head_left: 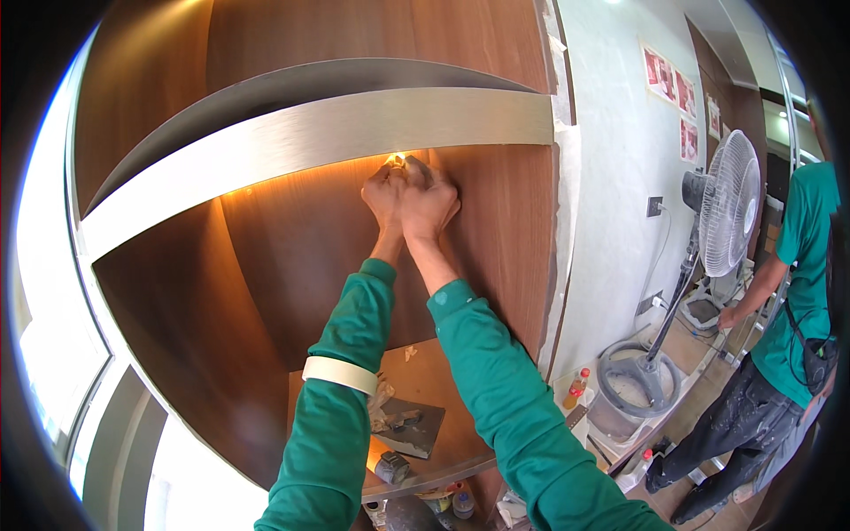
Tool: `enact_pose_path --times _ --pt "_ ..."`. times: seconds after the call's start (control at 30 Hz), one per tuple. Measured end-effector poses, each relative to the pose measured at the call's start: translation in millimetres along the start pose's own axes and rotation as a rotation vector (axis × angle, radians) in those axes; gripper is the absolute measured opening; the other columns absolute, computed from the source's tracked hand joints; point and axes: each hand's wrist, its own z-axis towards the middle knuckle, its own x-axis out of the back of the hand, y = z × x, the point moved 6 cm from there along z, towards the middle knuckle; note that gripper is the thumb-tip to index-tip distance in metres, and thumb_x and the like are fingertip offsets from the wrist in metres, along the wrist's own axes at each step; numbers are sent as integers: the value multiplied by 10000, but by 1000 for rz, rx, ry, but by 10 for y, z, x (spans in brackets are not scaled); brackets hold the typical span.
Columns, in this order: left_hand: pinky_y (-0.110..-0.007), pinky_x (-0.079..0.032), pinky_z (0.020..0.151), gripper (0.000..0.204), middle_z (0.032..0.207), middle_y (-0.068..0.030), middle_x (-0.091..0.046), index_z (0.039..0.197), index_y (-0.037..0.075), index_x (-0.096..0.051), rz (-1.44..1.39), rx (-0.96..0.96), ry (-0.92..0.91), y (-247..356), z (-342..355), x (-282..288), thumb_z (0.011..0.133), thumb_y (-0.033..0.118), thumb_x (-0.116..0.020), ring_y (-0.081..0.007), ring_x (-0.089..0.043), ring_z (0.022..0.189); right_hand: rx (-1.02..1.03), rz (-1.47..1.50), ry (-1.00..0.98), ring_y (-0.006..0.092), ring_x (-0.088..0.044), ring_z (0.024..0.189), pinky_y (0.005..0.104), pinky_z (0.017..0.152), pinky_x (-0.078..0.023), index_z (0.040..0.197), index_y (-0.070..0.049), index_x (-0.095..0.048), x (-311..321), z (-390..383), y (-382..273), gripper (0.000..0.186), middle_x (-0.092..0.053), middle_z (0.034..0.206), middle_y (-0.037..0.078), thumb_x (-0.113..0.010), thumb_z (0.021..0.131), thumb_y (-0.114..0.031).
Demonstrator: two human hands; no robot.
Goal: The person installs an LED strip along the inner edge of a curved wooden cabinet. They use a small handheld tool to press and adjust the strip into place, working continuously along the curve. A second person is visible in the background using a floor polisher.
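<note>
At the upper centre of the frame, a small light (pixel 396 159) is glowing warm yellow beneath the lower edge of a curved brushed-metal band (pixel 319 128), right at the fingertips. The left hand (pixel 383 196) and right hand (pixel 428 202) are meeting there with curled fingers; whether they are grasping anything, I cannot tell. The band is showing a satin, silvery grain, bowing across brown wood-grain panelling (pixel 305 257). A cream tape roll (pixel 339 375) is ringing the green left sleeve (pixel 329 434).
</note>
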Motion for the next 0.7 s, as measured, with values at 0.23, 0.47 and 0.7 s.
enact_pose_path --times 0.23,0.47,0.7 --pt "-401 -429 499 224 565 -249 -540 765 -61 -633 64 2 -24 21 -7 32 847 134 -558 -176 -464 470 59 -83 -81 402 -686 910 413 807 -543 1134 52 -670 9 -19 -188 304 -682 954 280 -657 858 -76" --pt "-399 -421 492 236 548 -245 -521 780 -74 -638 39 -1 -44 -11 -2 36 849 140 -566 -172 -442 469 144 -83 -91 371 -702 915 403 814 -549 1146 54 -665 27 19 -188 320 -696 967 259 -646 846 -51" --pt "-383 -428 492 226 549 -211 -547 822 -62 -671 10 51 -16 -98 1 12 848 136 -564 -153 -466 479 136 -80 -102 378 -697 925 405 813 -552 1136 33 -680 35 -7 -61 313 -691 984 265 -639 830 -16"
